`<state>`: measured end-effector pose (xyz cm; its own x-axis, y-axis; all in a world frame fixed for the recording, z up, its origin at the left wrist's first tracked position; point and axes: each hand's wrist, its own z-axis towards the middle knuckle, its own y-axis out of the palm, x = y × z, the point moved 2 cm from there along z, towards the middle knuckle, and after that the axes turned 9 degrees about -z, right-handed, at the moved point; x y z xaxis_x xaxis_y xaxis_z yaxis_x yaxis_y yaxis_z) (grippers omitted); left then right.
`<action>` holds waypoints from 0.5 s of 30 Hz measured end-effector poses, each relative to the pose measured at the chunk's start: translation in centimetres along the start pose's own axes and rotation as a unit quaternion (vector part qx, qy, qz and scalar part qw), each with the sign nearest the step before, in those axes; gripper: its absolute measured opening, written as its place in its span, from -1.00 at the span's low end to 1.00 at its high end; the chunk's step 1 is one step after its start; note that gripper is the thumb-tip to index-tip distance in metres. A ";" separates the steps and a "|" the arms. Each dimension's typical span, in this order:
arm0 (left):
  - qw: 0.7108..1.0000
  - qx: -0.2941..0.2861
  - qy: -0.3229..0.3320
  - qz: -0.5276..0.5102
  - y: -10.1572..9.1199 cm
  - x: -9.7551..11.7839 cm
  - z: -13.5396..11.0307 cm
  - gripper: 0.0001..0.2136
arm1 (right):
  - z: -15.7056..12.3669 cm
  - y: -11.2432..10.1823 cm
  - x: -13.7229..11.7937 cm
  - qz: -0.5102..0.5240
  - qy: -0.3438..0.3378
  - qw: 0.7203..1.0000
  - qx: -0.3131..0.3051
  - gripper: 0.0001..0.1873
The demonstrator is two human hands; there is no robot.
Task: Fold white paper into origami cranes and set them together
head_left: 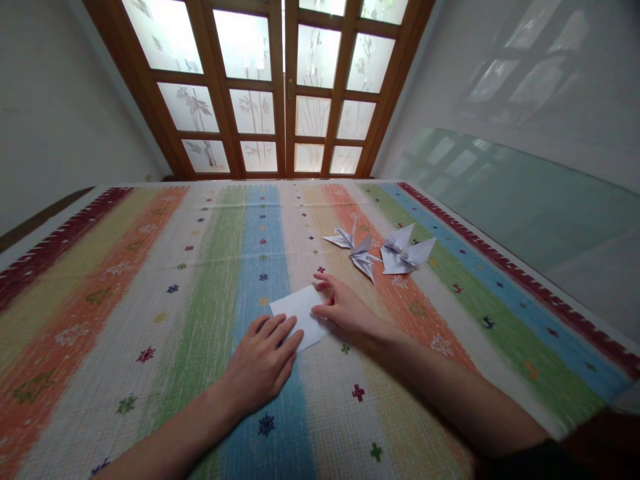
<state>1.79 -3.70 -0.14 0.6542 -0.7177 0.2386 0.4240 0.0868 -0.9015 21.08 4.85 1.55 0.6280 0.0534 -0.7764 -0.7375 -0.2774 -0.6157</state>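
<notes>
Fingers [284, 328] touch white paper [304, 319] near folded cranes [362, 251] on striped cloth [200, 340].

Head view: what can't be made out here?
Head view: lower-left part of the paper, hidden under the left hand.
Head view: part of the paper's right side, hidden by the right hand.
Head view: what lies behind the panes, blurred by frosting.
Head view: rest of the sleeve, cut off by the bottom edge.

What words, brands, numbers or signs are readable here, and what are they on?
None: no readable text shows. The tablecloth carries stripes and motifs, such as snowflakes and crosses; the doors carry plant designs. No writing is visible on the white paper or folded paper birds.
</notes>
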 end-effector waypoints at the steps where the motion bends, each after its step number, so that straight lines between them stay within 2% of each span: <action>1: 1.000 0.004 -0.003 -0.002 -0.1 -0.1 0.1 -0.72 | 0.0 0.0 0.0 -0.002 0.002 1.000 -0.001 -0.22; 5: 1.000 0.004 -0.003 -0.010 -0.2 -0.4 0.2 -0.70 | 0.1 0.0 0.4 0.043 0.028 0.999 -0.010 -0.23; 9: 1.000 0.017 0.017 -0.004 -0.3 -0.5 0.3 -0.64 | -0.1 0.5 0.3 0.120 0.050 0.988 -0.078 -0.48; 12: 0.998 0.061 0.028 0.001 -0.7 -0.3 0.4 -0.54 | -0.3 0.9 -0.2 0.211 0.070 0.971 -0.084 -0.58; 15: 0.990 0.133 0.035 0.004 -1.4 -0.2 0.4 -0.73 | -0.5 1.1 -0.5 0.283 0.080 0.952 -0.080 -0.66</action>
<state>1.33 -3.37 1.18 0.6170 -0.7616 0.1985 0.5759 0.2651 -0.7733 20.08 4.07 1.33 0.1794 -0.2910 -0.9397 -0.9300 -0.3617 -0.0656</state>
